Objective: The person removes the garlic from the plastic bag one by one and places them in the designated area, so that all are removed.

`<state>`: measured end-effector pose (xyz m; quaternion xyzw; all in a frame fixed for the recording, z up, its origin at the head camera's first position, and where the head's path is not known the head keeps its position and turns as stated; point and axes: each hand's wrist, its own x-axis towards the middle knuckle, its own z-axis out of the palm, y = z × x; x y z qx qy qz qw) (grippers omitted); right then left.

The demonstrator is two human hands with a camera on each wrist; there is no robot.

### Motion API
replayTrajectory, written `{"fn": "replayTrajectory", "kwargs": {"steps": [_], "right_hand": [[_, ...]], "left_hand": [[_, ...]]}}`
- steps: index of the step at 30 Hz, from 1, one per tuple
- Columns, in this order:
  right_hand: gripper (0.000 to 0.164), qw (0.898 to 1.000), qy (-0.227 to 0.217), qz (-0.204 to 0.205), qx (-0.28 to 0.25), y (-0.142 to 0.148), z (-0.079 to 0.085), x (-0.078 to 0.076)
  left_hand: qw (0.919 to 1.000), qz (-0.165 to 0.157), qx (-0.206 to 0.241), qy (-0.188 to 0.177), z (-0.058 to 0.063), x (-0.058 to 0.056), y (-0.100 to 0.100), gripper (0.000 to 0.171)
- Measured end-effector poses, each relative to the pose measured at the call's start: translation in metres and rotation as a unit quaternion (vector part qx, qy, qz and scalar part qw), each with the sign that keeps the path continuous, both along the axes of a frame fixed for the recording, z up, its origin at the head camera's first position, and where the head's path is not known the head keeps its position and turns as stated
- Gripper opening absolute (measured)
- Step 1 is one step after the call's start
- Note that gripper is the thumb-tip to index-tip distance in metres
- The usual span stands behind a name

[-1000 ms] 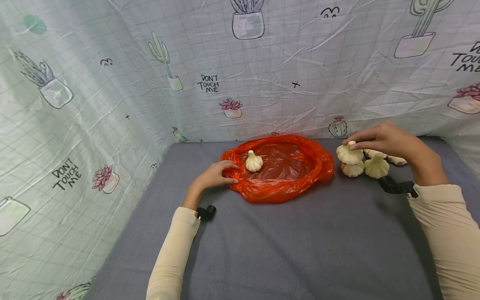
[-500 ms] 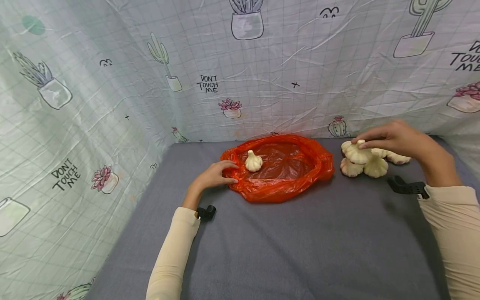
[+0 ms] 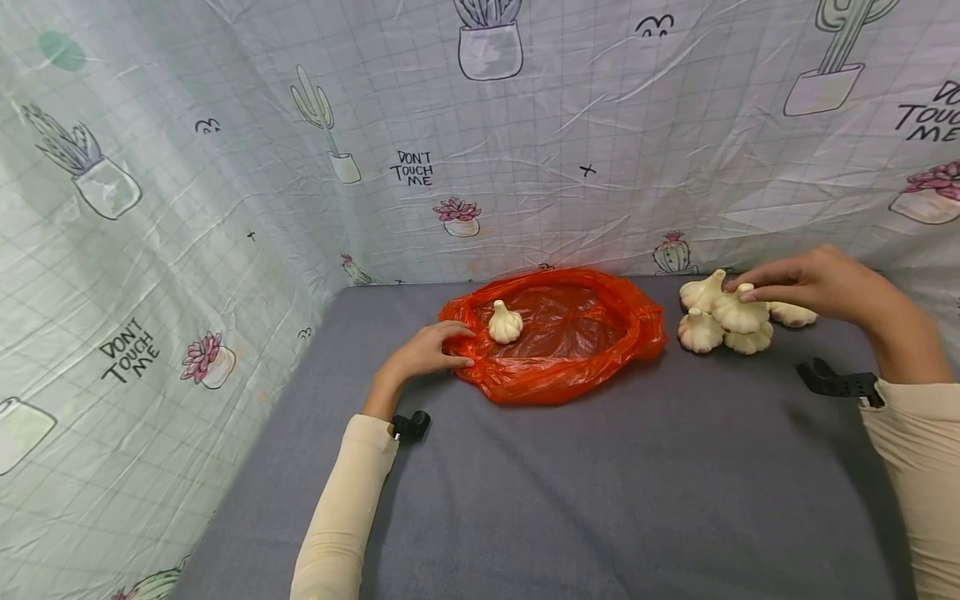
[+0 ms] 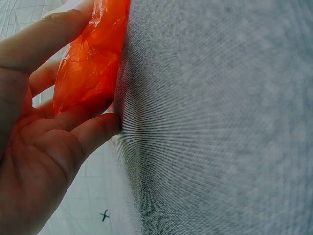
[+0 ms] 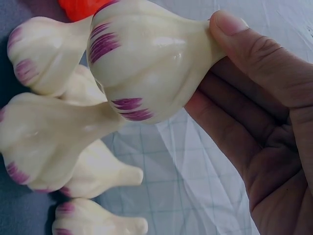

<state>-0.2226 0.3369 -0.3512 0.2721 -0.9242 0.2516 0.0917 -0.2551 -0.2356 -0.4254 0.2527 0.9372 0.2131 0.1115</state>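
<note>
My right hand (image 3: 832, 287) pinches a garlic bulb (image 3: 738, 312) by its stem, thumb against fingers, above other bulbs. In the right wrist view this held bulb (image 5: 146, 61) is glossy cream with purple streaks. Beneath and around it sit several more, among them a bulb (image 3: 701, 332) at the front left and another bulb (image 3: 702, 293) behind. A red plastic bag (image 3: 558, 390) lies wide-mouthed at the table's back, one garlic bulb (image 3: 506, 323) inside at its left. My left hand (image 3: 427, 350) holds the bag's left rim, its thumb and fingers around the thin plastic (image 4: 90, 73).
A grey cloth (image 3: 570, 500) covers the table. Behind it and on the left hangs a pale curtain (image 3: 555, 125) printed with cactus pots. The garlic pile stands close to the back curtain, right of the bag.
My right hand has moved to the right, carrying the pinched garlic bulb across the top of the pile. The left hand and the bag have stayed put.
</note>
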Motion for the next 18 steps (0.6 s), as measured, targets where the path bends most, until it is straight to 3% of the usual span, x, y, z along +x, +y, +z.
{"fn": "replayTrajectory", "kwargs": {"steps": [9, 18], "right_hand": [[0.02, 0.999, 0.031, -0.009, 0.008, 0.011, -0.003, 0.003], [0.025, 0.998, 0.065, 0.003, -0.023, 0.021, -0.005, 0.006]], "left_hand": [[1.0, -0.005, 0.003, 0.004, -0.003, 0.0, -0.001, 0.055], [0.9999, -0.005, 0.007, 0.01, -0.003, 0.001, -0.001, 0.054]]}}
